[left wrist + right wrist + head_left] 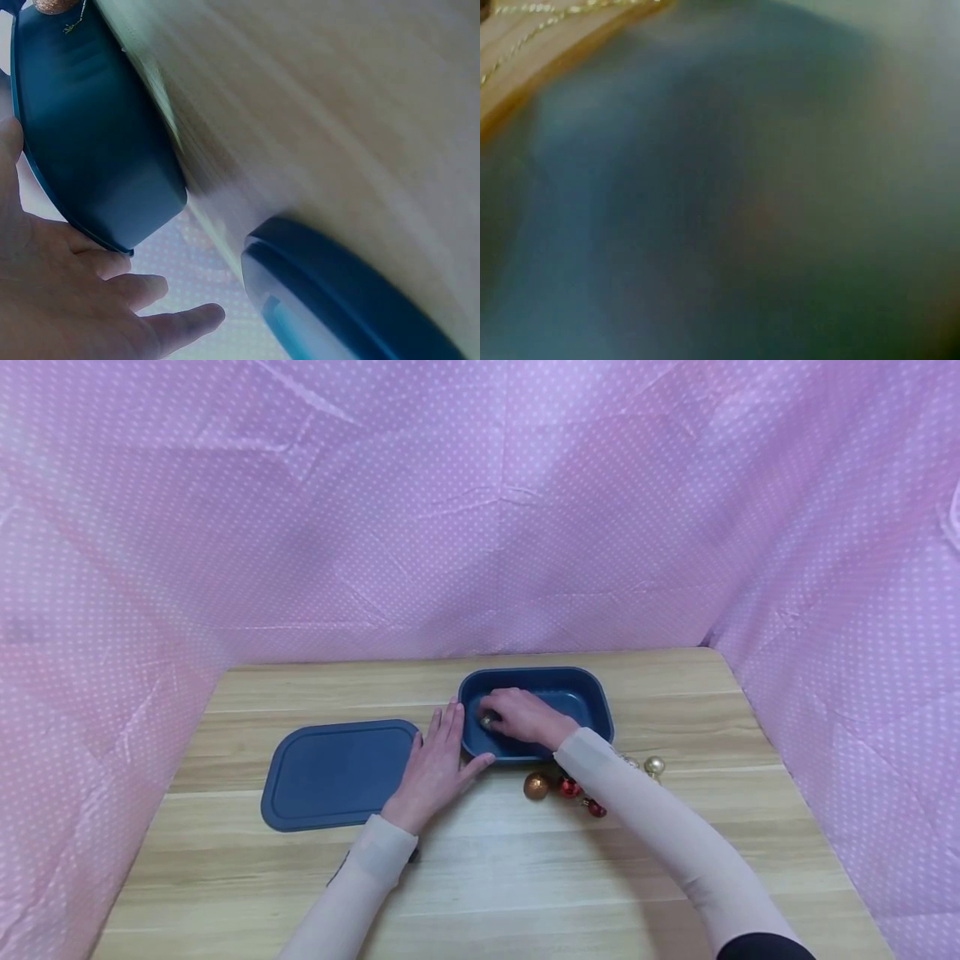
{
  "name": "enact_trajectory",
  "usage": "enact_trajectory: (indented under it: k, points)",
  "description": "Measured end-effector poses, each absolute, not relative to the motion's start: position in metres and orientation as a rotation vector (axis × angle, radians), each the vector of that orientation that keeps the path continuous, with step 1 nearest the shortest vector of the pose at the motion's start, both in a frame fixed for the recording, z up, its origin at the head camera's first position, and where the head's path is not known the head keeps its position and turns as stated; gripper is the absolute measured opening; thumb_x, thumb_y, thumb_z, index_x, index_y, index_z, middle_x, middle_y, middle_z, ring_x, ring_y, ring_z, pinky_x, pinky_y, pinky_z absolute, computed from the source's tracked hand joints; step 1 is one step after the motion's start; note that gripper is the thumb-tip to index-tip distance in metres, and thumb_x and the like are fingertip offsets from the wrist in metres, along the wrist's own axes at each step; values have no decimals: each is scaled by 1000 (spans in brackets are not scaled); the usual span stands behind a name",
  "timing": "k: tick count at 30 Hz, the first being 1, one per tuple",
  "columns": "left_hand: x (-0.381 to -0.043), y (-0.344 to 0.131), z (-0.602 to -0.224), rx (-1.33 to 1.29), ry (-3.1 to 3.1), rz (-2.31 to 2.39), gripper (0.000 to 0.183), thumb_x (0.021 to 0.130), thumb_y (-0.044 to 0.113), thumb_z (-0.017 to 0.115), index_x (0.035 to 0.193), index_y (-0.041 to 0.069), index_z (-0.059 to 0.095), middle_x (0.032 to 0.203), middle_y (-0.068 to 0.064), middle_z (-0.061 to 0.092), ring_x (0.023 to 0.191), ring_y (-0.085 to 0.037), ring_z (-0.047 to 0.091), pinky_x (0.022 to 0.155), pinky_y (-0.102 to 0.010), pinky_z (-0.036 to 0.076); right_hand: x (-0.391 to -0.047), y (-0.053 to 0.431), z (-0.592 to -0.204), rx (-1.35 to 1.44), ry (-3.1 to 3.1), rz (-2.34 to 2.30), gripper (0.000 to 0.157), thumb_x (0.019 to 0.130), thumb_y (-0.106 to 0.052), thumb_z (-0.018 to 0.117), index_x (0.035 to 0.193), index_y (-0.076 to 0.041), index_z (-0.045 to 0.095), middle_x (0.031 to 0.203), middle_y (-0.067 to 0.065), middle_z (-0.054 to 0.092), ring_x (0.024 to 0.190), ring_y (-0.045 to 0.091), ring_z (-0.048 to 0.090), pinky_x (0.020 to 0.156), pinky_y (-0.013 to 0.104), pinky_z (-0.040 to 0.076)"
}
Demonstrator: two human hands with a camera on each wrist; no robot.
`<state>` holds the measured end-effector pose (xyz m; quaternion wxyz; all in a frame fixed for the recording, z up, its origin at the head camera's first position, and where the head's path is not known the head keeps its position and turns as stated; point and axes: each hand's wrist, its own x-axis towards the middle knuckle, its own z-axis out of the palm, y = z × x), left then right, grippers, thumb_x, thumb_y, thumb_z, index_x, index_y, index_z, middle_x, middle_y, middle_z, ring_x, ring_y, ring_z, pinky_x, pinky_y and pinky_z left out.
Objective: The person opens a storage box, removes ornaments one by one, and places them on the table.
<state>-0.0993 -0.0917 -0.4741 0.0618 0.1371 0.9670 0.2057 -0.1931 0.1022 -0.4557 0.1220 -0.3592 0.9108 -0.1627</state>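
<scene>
A dark blue rectangular container [577,703] stands at the back of the table. My right hand [528,717] reaches down into its left part, fingers curled round a small gold ball ornament [487,721]. Fingers straight, my left hand [435,772] rests against the container's left side, its thumb near the front rim. From the left wrist view, fingertips of that hand [71,296] touch the rim beside the smooth outer wall [97,142]. Blur covers most of the right wrist view.
A flat blue lid [333,777] lies left of the container. Before the container sit a copper ball [536,786], a red ball [569,787] and a dark red one [596,808]. Gold balls [654,766] lie beyond the right forearm. Pink dotted cloth [480,527] surrounds the table.
</scene>
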Motion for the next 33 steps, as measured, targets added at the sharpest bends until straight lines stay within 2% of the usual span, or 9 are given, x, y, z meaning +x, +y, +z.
enact_trajectory:
  k: [12, 21, 33]
  points:
    - [-99, -92, -475, 421, 2932, 622, 100, 99, 69, 50, 167, 7, 10, 174, -7, 5, 159, -33, 9, 120, -66, 19, -192, 113, -441, -945, 2695, -548, 31, 102, -21, 69, 130, -9, 71, 125, 7, 70, 112, 21, 66, 101, 40, 52]
    - [-99, -91, -475, 408, 2937, 648, 98, 99, 63, 57, 167, 7, 13, 174, -8, 7, 158, -35, 11, 119, -67, 20, -191, 126, -431, -909, 2708, -616, 31, 102, -22, 69, 130, -9, 71, 128, 7, 70, 115, 22, 66, 103, 41, 52]
    - [-99, -92, -475, 414, 2941, 643, 99, 99, 67, 53, 166, 6, 13, 174, -8, 7, 158, -36, 12, 119, -67, 20, -184, 139, -423, -892, 2772, -716, 32, 102, -24, 69, 129, -8, 71, 129, 7, 71, 122, 23, 65, 106, 43, 49]
